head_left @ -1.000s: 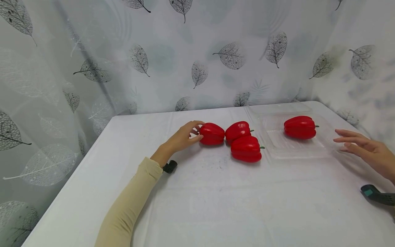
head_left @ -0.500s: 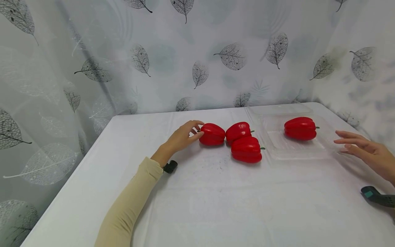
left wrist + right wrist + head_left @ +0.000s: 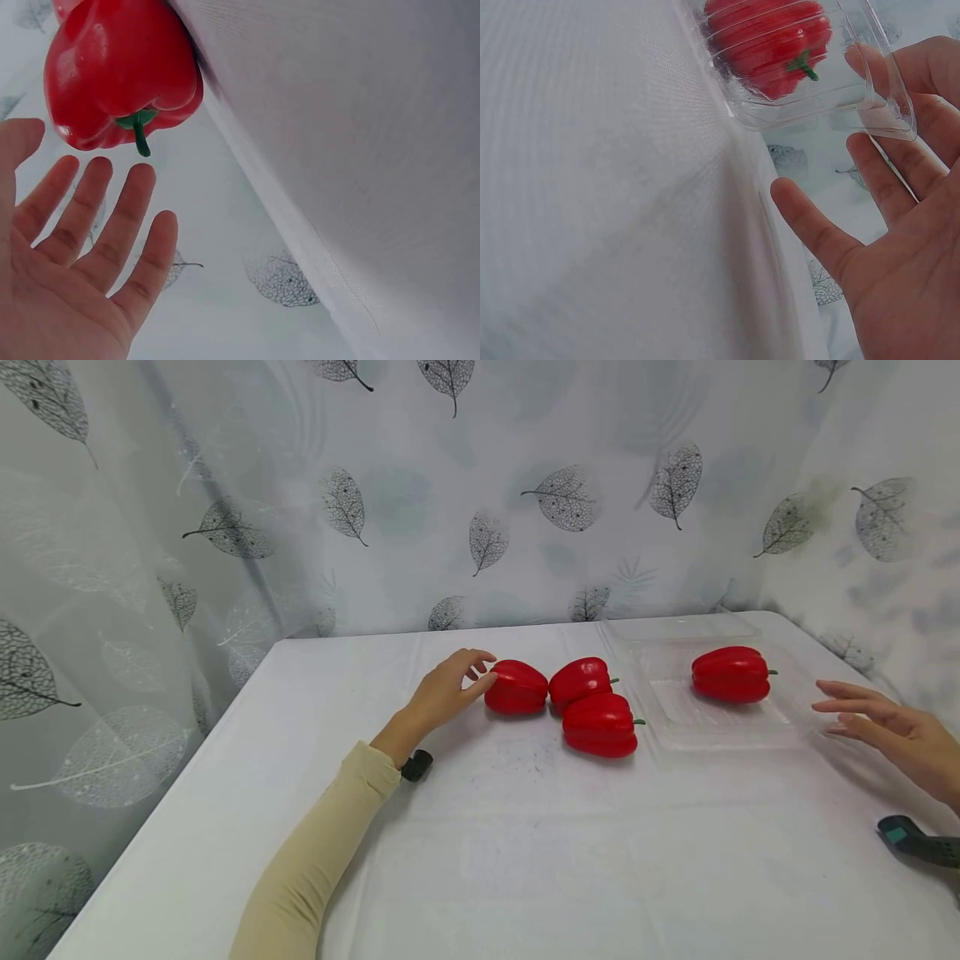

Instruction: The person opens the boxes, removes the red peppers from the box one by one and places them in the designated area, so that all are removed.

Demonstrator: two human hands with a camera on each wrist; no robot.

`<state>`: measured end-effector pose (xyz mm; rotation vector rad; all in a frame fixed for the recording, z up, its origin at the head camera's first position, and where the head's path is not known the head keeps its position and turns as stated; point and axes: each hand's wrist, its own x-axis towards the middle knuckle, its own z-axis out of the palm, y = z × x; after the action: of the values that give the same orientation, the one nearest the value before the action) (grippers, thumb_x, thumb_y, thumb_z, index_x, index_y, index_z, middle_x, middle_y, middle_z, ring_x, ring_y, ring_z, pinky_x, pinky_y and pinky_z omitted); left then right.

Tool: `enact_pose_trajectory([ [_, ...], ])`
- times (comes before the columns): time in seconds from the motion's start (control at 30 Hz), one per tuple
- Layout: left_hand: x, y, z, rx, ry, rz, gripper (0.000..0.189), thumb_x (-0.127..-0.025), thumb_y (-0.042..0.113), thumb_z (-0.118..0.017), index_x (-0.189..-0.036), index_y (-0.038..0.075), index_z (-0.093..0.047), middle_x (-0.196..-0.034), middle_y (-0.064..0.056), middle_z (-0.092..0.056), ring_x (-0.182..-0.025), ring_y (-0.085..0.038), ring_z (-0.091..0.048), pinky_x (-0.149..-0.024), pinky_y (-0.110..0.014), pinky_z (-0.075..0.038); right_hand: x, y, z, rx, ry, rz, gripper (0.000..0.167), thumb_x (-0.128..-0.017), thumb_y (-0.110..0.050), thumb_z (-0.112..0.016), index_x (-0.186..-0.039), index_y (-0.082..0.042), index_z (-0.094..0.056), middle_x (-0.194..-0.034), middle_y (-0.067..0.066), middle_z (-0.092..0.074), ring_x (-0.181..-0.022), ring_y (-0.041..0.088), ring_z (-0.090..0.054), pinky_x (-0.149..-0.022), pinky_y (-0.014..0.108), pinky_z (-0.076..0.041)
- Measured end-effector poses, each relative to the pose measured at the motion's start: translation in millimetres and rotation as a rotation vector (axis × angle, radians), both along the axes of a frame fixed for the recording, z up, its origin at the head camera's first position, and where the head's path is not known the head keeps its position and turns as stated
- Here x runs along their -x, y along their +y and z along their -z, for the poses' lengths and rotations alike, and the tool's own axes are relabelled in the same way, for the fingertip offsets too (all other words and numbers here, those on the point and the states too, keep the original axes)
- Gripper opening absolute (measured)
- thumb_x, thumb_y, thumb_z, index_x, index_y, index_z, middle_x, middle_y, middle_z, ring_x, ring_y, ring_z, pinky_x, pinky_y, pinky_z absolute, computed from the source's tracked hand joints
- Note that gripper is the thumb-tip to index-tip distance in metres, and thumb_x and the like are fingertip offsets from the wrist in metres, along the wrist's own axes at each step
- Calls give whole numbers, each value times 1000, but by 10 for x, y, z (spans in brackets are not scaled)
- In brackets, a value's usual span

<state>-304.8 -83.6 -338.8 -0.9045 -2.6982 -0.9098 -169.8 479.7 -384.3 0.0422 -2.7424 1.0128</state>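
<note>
My left hand [image 3: 450, 687], fingers spread and loosely bent, is right beside the leftmost red bell pepper [image 3: 517, 687] on the white table. In the left wrist view a gap shows between the fingertips and that pepper's green stem. Two more peppers lie close to its right, the rear one [image 3: 580, 685] and the front one [image 3: 600, 725]. A clear plastic container [image 3: 678, 722] with its lid folded back holds another pepper [image 3: 731, 674]. My right hand [image 3: 896, 722] stays at the container's right side, fingers relaxed, some seen through the clear plastic [image 3: 802, 116] in the right wrist view.
The container's transparent lid [image 3: 682, 626] lies near the table's back edge. Behind the white-covered table [image 3: 525, 860] hangs a leaf-patterned curtain [image 3: 420, 527]. A dark wrist device [image 3: 911, 839] sits below the right hand.
The left thumb has lifted slightly along the leftmost pepper's side. The peppers, container and right hand keep their places; the head view has shifted a little.
</note>
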Motion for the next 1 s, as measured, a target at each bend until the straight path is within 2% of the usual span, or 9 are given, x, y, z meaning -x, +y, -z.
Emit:
enact_pose_trajectory([
  [0.27, -3, 3, -19, -33, 32, 0, 36, -99, 27, -58, -131, 11, -56, -115, -7, -61, -109, -23, -59, -87, -37, -52, -2, -9, -10, -1, -4, 1, 41, -103, -30, -49, -134, -4, -53, -153, -27, -24, -114, -19, -29, -67, -3, -33],
  [0.63, 0, 18, -20, -58, 32, 14, 36, -99, 25, -58, -131, 10, -56, -117, -9, -60, -110, -26, -59, -89, -42, -53, -2, -21, -12, 9, -20, 6, 42, -103, -30, -49, -135, -4, -52, -153, -27, -23, -108, -20, -31, -66, -3, -34],
  [0.73, -8, 30, -30, -54, 38, 21, 36, -99, 25, -58, -132, 10, -56, -118, -9, -60, -110, -25, -59, -91, -42, -52, 1, -19, -7, 12, -13, 4, 41, -103, -30, -50, -134, -3, -53, -154, -26, -23, -103, -20, -31, -67, -3, -34],
  [1.0, -7, 54, -46, -84, 64, 62, 35, -98, 23, -59, -130, 9, -56, -117, -9, -60, -107, -23, -59, -93, -44, -51, 17, 8, 0, 9, 0, 2, 40, -103, -29, -50, -134, -3, -53, -154, -25, -24, -106, -20, -30, -67, -3, -33],
])
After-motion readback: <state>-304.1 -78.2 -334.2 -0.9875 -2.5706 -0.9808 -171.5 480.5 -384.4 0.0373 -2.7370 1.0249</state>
